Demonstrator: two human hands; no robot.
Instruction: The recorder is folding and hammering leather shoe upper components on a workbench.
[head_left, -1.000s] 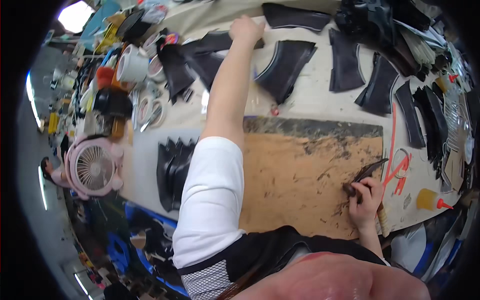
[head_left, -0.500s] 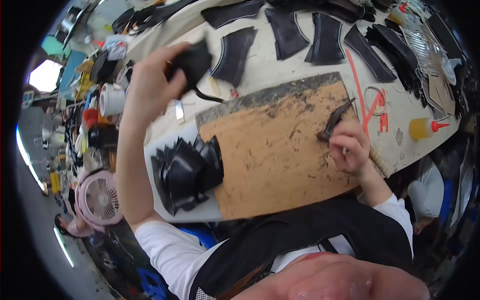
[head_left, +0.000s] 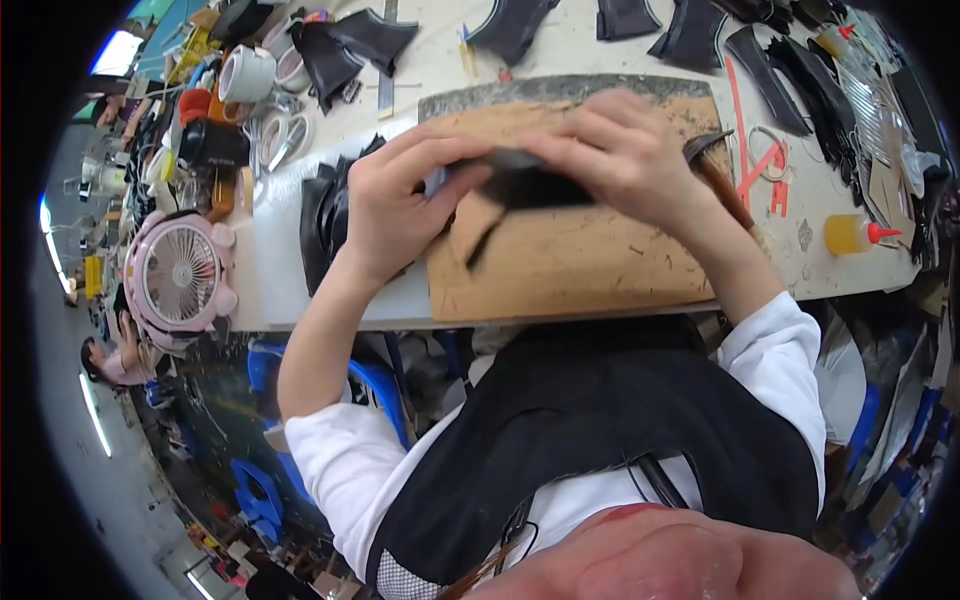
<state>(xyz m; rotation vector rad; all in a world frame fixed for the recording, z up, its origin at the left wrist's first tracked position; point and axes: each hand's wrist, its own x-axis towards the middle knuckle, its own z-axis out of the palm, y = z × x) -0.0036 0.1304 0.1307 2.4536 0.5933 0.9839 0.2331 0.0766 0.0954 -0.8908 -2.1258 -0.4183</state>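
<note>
I see the left hand and right hand both pinching one black leather piece above the cutting board, spreading it flat for inspection.

My left hand back from far table, black piece brought along. Right hand off its corner spot, now joined on piece over brown board.
</note>
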